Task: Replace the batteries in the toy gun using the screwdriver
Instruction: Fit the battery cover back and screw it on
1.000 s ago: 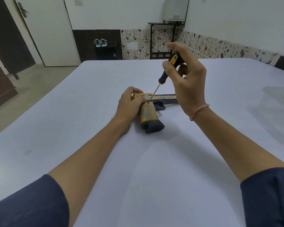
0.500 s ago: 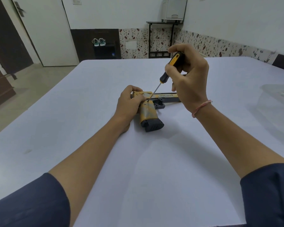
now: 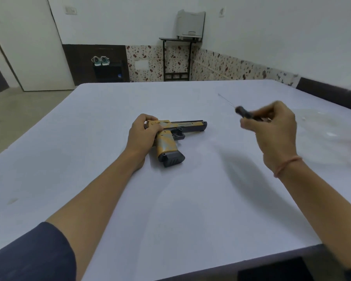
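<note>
Left hand (image 3: 144, 131) presses down over the rear of the toy gun (image 3: 175, 136), which lies flat on its side on the tabletop (image 3: 190, 199); it looks like light, rigid plastic, best pinned there or at the grip. Right hand (image 3: 276, 128) pinches the thin screwdriver (image 3: 241, 111), well apart. Writing on the slide is too small to read.
</note>
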